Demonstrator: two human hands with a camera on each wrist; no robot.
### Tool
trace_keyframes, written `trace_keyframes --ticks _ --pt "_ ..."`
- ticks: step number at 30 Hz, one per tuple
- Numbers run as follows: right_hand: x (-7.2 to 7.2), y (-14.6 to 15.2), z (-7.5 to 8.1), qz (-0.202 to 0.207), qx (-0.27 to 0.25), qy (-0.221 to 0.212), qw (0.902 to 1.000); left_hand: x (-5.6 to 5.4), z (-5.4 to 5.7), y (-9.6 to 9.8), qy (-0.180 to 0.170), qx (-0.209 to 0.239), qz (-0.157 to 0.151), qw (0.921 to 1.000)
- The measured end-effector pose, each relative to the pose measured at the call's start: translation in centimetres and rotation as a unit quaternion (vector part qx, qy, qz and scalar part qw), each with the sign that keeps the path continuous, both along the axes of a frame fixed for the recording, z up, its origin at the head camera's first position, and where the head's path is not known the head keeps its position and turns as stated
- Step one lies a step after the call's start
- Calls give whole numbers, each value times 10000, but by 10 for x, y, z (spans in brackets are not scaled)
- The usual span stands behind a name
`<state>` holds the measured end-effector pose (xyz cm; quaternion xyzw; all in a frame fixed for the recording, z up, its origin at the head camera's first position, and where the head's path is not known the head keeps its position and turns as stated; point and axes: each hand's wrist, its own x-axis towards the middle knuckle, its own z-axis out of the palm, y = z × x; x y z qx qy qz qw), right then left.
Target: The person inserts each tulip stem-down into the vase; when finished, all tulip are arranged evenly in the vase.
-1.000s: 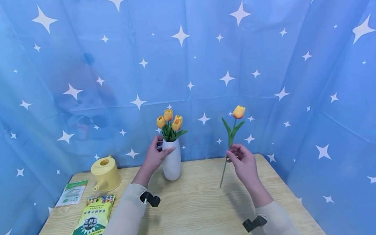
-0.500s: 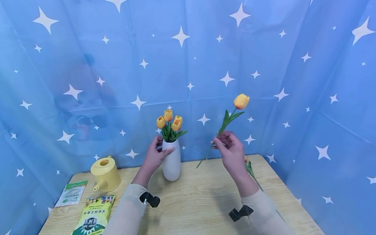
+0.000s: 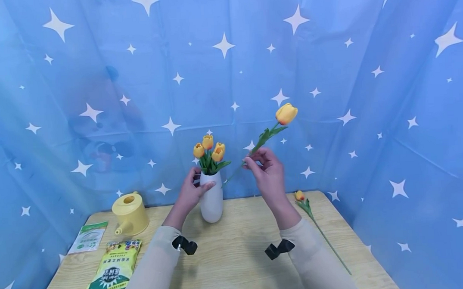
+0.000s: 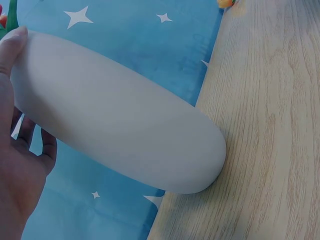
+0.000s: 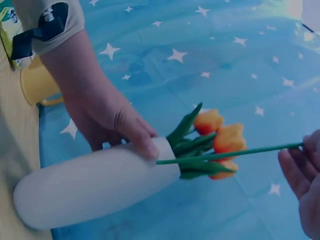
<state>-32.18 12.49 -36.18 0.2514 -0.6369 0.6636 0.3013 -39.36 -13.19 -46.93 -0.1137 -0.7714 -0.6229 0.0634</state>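
A white vase (image 3: 211,201) stands upright at the back of the wooden table, holding several orange-yellow tulips (image 3: 207,141) with green leaves. My left hand (image 3: 189,191) grips it near the mouth, thumb in front, as the left wrist view also shows at the thumb (image 4: 15,45). To the right, above the table, my right hand (image 3: 269,173) pinches a single tulip (image 3: 286,113) by its stem. That tulip leans, bloom up and to the right. Its stem's lower end points down toward the vase; in the right wrist view the stem (image 5: 260,150) overlaps the vase's rim.
Another tulip (image 3: 323,233) lies along the table's right side. A yellow watering can (image 3: 130,215), a yellow-green bag (image 3: 113,270) and a small white-green packet (image 3: 89,238) sit at the left. A blue curtain (image 3: 229,84) with white stars hangs behind the table.
My right hand has carried its tulip left and up toward the vase, tilting the stem's end leftward. The tulip lying on the right has come into view. My left hand stays on the vase.
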Motion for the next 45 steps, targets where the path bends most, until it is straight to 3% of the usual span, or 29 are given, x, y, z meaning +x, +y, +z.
trace_keyframes --ticks 10,19,29,37,45 --pt "-7 -25 17 -155 -72 385 9991 -1 1 0 16 -13 -33 10000" --pt "-21 -42 11 -426 613 550 9957 -4 -2 -1 59 17 -29 10000" --pt "-29 -57 -4 -806 2039 948 9711 -4 0 -2 28 67 -108 9999" --pt "-30 -69 -13 -817 2627 673 9590 -4 -1 -2 83 76 -98 9999" --pt "-39 -82 -29 -1239 3081 764 9402 -5 -1 -2 345 241 -209 9989"
